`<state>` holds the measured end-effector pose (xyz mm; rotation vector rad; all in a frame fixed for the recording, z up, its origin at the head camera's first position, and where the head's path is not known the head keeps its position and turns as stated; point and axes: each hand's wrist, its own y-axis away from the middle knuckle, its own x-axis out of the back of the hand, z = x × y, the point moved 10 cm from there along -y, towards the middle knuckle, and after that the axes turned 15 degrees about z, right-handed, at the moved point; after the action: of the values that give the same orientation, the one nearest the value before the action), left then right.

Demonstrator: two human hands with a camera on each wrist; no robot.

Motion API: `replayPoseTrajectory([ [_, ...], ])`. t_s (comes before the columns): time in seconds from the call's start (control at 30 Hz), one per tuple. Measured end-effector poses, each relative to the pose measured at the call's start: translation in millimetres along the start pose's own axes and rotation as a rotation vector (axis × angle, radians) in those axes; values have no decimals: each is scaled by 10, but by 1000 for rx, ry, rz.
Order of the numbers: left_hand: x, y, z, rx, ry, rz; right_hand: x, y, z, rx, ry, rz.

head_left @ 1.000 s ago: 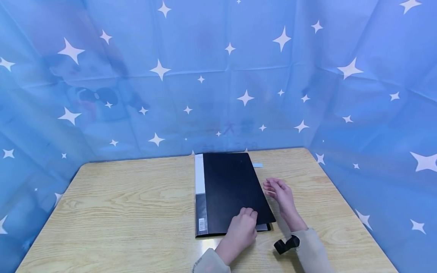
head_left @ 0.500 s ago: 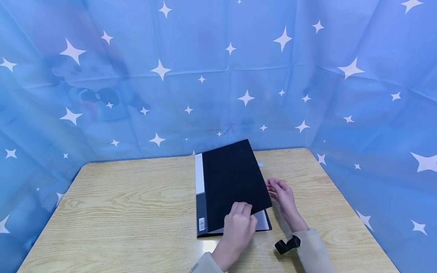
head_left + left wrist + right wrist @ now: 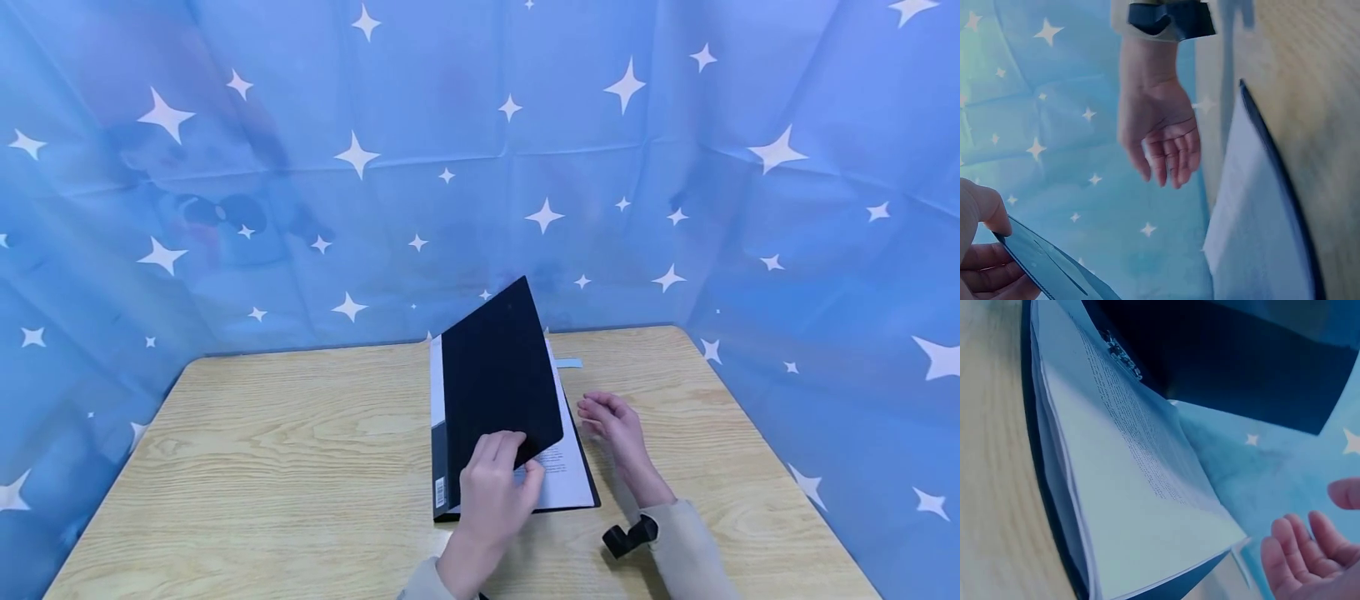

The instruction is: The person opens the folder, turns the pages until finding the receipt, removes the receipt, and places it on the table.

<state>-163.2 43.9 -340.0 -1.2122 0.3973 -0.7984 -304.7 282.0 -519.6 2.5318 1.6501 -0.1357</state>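
Note:
A black folder (image 3: 439,467) with a white label strip on its spine lies on the table, its front cover (image 3: 495,367) tilted up toward the left. My left hand (image 3: 491,492) pinches the cover's lower edge between thumb and fingers; the left wrist view shows the thumb (image 3: 994,212) on one face and fingers behind. Printed white paper (image 3: 1129,506) lies inside, with a metal clip (image 3: 1122,359) near the spine. Just right of the folder, my right hand (image 3: 615,429) holds nothing, its fingers loosely bent, palm facing the folder.
A light blue strip (image 3: 570,363) sticks out past the folder's far right side. The wooden table (image 3: 300,467) reaches back to a blue curtain (image 3: 412,167) with white stars. A black wrist camera (image 3: 628,537) sits on the right sleeve.
The left hand has lifted the folder's cover from nearly flat, moving it up and left, so the printed paper inside now shows. The right hand has stayed almost in place.

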Motion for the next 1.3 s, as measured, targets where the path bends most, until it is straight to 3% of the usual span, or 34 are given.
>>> replayPoseTrajectory([
  [0.13, 103, -78, -70, 41, 7, -2, -56, -11, -34, 18, 42, 0],
  [0.27, 205, -152, -143, 83, 9, -2, -174, 88, -219, 53, 100, -9],
  [0.43, 344, -236, -221, 98, 43, 60, -314, 151, -371, 56, 135, 0],
  [0.6, 462, -279, -296, 116, 98, 113, -393, 130, -379, 11, 179, 28],
  [0.77, 553, -286, -385, 157, 130, 116, -434, 66, -356, -20, 235, 32],
  [1.03, 731, -307, -581, 246, 123, 120, -496, -41, -379, -15, 289, 10],
  [1.3, 959, -333, -783, 283, 74, 171, -565, -110, -343, -9, 302, 8],
])
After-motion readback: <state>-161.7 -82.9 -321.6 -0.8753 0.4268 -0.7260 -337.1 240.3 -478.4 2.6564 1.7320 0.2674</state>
